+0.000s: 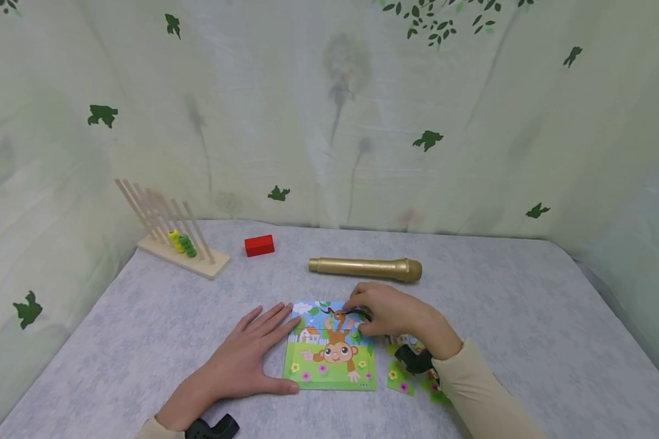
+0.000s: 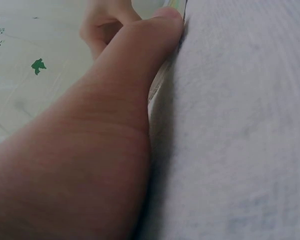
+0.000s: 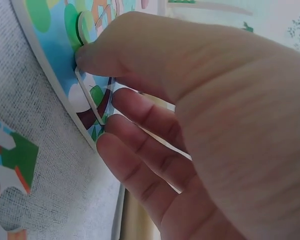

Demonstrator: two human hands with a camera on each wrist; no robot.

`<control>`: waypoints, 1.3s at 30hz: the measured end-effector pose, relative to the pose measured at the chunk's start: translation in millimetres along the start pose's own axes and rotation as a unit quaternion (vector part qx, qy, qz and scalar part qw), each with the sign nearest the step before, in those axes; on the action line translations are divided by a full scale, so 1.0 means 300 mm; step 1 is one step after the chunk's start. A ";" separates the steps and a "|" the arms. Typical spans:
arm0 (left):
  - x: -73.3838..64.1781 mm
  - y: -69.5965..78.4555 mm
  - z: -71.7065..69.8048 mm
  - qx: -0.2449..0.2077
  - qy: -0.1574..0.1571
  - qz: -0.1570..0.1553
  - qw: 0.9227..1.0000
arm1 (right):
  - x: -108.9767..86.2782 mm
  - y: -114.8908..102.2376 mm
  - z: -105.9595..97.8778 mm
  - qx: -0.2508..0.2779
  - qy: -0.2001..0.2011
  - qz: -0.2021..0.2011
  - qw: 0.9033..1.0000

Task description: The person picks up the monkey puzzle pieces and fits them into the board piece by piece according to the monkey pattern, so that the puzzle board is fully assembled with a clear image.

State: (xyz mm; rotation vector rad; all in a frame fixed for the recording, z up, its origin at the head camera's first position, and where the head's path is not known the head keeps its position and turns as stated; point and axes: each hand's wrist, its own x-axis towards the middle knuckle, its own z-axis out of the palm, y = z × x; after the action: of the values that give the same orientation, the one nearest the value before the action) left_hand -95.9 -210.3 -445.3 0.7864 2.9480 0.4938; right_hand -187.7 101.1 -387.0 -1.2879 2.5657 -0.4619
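A square monkey picture puzzle (image 1: pixel 329 381) lies on the cloth in front of the person. The left hand (image 1: pixel 247 350) lies spread along its left side, with the thumb by the lower left corner and fingertips at the upper left edge. In the left wrist view the thumb (image 2: pixel 155 30) is right at the puzzle's edge. The right hand (image 1: pixel 390 310) pinches a puzzle piece (image 3: pixel 95 95) at the upper right of the picture. That piece's pale edge stands slightly above the surface around it, and its far part is hidden behind the fingers.
Loose puzzle pieces (image 1: pixel 399 379) lie right of the puzzle, partly under the right wrist. Behind it lies a gold microphone (image 1: pixel 362 267). A red block (image 1: pixel 259 246) and a wooden peg stand (image 1: pixel 183 259) with green and yellow beads are at the back left.
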 end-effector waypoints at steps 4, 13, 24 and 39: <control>0.000 0.000 0.000 0.000 0.001 0.001 1.000 | -0.003 0.002 0.000 -0.008 -0.001 -0.002 1.000; -0.001 0.002 0.004 -0.008 -0.001 -0.004 1.000 | -0.023 0.013 0.000 0.000 0.002 -0.011 1.000; 0.001 0.002 0.000 -0.010 -0.004 -0.005 1.000 | -0.095 0.021 -0.022 0.017 0.010 0.014 1.000; 0.000 0.001 0.001 -0.012 0.000 -0.004 1.000 | -0.193 0.049 -0.023 0.046 -0.001 0.025 0.999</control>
State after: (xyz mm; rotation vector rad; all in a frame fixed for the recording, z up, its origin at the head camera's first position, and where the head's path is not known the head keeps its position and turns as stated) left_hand -95.7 -210.0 -445.5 0.7714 2.9380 0.5264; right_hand -166.9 157.3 -382.2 -1.1891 2.5366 -0.5604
